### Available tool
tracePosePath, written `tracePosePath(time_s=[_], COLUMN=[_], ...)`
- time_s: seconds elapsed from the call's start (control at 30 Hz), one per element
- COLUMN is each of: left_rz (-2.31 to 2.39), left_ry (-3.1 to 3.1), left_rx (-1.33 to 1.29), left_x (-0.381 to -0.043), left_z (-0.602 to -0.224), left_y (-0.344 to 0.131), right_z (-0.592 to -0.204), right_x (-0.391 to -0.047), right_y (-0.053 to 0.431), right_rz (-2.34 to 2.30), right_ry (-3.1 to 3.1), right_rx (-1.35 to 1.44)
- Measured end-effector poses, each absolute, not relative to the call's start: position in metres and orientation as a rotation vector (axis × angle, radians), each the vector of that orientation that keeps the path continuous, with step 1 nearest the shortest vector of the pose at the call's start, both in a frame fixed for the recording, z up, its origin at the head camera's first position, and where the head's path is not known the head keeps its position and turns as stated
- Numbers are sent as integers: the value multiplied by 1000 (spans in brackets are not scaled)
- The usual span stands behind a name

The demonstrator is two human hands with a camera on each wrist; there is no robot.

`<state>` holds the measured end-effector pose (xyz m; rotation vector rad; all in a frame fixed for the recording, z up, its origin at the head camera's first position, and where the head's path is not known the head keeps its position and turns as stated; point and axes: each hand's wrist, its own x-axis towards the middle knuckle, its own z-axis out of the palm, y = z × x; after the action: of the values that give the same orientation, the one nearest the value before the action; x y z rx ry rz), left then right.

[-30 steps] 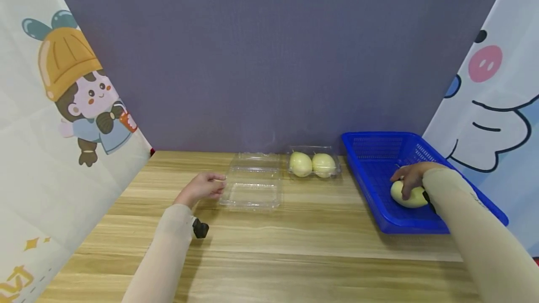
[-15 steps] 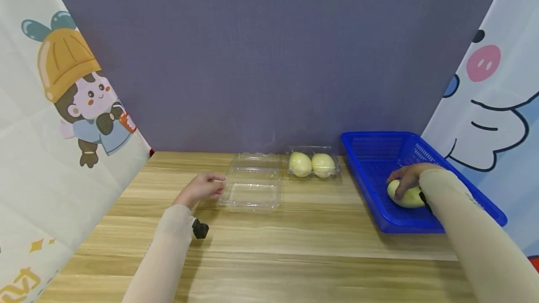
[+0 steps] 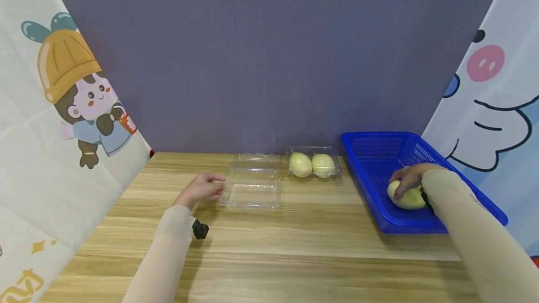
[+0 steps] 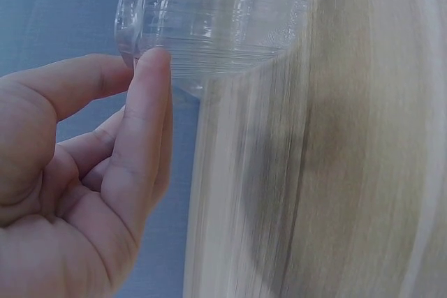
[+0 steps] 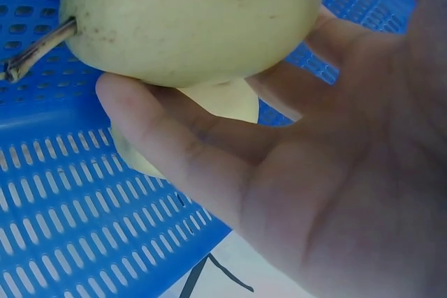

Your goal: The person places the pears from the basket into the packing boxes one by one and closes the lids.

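In the head view my left hand [image 3: 202, 188] is at the left edge of an open clear plastic clamshell box [image 3: 252, 195] lying on the table. The left wrist view shows thumb and index finger pinching the rim of that box [image 4: 209, 54]. My right hand [image 3: 414, 176] reaches into a blue plastic basket [image 3: 414, 228] and grips a pale yellow-green pear [image 3: 410, 200]. Seen from the right wrist, the fingers curl round the pear [image 5: 195, 19], whose brown stem points left. Another pear [image 5: 230, 99] shows partly behind the fingers.
Just right of the open box stands a second clear clamshell box [image 3: 324, 174], with two pears [image 3: 301, 165] in it. A grey-purple panel [image 3: 269, 60] rises behind the wooden table [image 3: 269, 275]. Printed cloths [image 3: 63, 191] hang at both sides.
The right hand and the pear have shifted very slightly to the left inside the basket. My left hand and the open box stay where they were.
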<state>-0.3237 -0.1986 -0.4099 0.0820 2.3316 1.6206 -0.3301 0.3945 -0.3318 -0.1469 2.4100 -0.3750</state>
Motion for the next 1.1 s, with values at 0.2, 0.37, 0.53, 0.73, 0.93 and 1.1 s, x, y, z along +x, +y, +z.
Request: tracePosePath(time_s=[0.2,0.37,0.53,0.73,0.93,1.1], left_rz=[1628,1621,1617,1615,1616,1611], left_ry=[2319,2325,2331,2330,2324,2324], left_rx=[78,82,84,87,91,92], left_x=[-325,-325,-325,-323,-321,-320], left_z=[-411,-410,-411,-409,-407,-406], left_y=[-199,-200,-199,-199,-199,-199], right_z=[-329,-323,-321,-316,-314,-312], right_x=[-328,-325,-321,-317,-313,-312], right_y=[396,393,391,389,384,379], right_rz=[-420,-513,-572,-574,-611,-616], right_ry=[2398,2377,2367,2416,2465,2522], right_rx=[-121,-71,-60,-57,-123,-229])
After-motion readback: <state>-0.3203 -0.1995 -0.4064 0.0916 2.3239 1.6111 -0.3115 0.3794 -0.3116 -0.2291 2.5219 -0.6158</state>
